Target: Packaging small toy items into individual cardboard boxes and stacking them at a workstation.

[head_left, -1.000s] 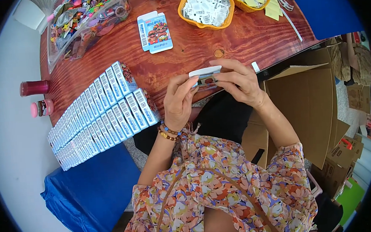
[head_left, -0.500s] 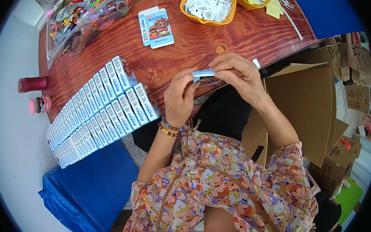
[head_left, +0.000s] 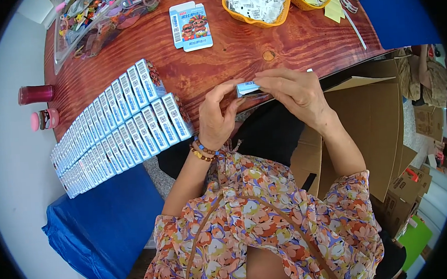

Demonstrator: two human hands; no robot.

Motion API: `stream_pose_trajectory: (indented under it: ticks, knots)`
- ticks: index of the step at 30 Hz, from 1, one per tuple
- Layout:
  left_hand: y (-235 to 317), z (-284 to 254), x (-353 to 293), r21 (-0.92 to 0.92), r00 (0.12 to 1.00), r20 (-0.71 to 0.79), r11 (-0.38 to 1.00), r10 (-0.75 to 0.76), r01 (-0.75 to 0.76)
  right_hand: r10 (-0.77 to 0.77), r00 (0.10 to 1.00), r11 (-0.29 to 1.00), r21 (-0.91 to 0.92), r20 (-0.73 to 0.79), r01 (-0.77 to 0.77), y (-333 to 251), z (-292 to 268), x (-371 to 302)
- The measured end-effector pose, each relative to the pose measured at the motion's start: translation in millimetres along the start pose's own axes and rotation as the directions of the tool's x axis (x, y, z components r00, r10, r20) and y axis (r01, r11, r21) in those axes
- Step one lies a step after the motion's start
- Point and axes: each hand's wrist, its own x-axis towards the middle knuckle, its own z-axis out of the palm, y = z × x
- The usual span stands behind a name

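1. Box (head_left: 246, 89), small and light blue, lay between both hands, near the front edge of the wooden table (head_left: 238, 46).
2. Its left end was pinched between the index finger and thumb of the left hand (head_left: 217, 117).
3. Fingers of the right hand (head_left: 297, 96) lay close together, bent over its right end; how firmly the thumb pressed could not be told.
4. One second earlier, a white flap (head_left: 249, 85) had stood raised along the top; now it lay lower, showing its blue printed side.
5. Half a second earlier, the right thumb had shown more plainly; now the right fingers covered more of that end.
6. Two rows of upright boxes (head_left: 131, 137) stood to the left, as before.
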Motion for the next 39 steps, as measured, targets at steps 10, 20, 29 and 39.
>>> stream_pose_trajectory:
  ticks: [10,20,29,39]
  knots:
    - [-0.5,1.8,0.8,0.087,0.998,-0.040,0.995,0.056,-0.052,-0.090,0.995,0.977,-0.192,0.037,0.095,-3.3,-5.1,-0.3]
    - [31.0,-17.7,23.4,0.154,0.994,0.098,0.988,-0.038,0.022,-0.079,0.997,0.970,-0.230,0.013,0.080,-7.0,-1.3,-1.4]
    - [45.9,-20.8,25.7,0.256,0.994,0.108,0.966,-0.010,-0.019,-0.089,0.995,0.983,-0.155,0.032,0.093,-2.6,-1.3,-4.2]
    - [38.9,-25.3,29.5,0.144,0.984,0.170,0.989,-0.054,0.029,-0.089,0.995,0.994,-0.057,0.035,0.091,5.9,2.1,-9.0]
